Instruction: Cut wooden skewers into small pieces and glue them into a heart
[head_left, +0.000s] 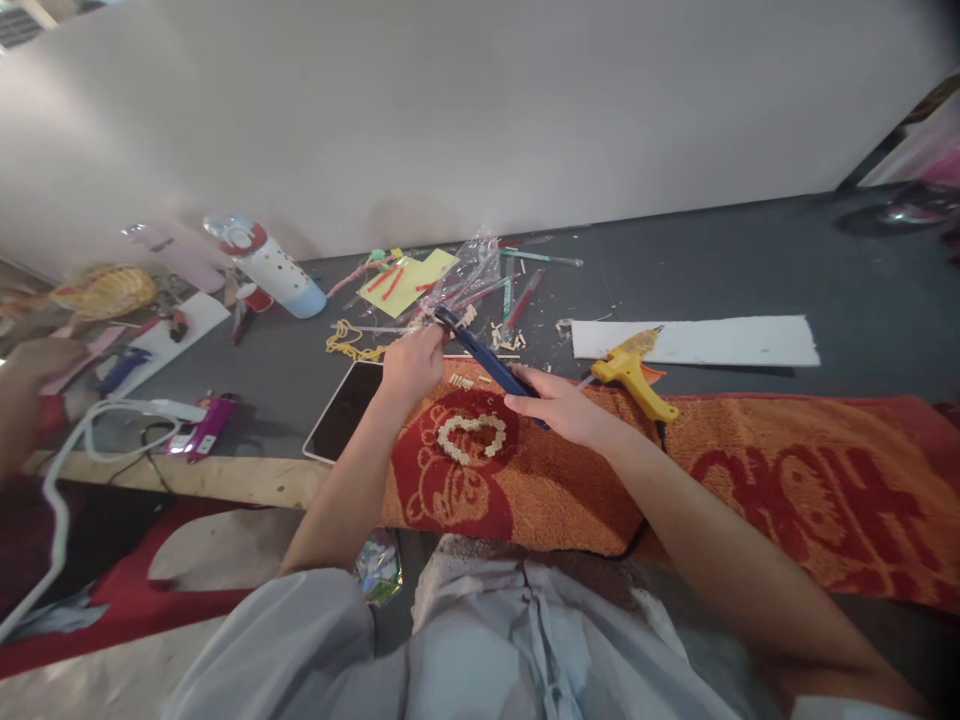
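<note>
My right hand is closed around the handle of a dark blue cutting tool whose tip points up and left. My left hand is pinched on a thin stick right at that tip. Below the hands, a heart shape of small pale pieces lies on an orange and red towel. A few loose pale pieces lie on the towel near the tool.
A yellow glue gun lies by a white foam strip. A clear plastic bag, yellow paper, coloured sticks, a dark tablet, a spotted bottle and a purple gadget are scattered on the grey floor.
</note>
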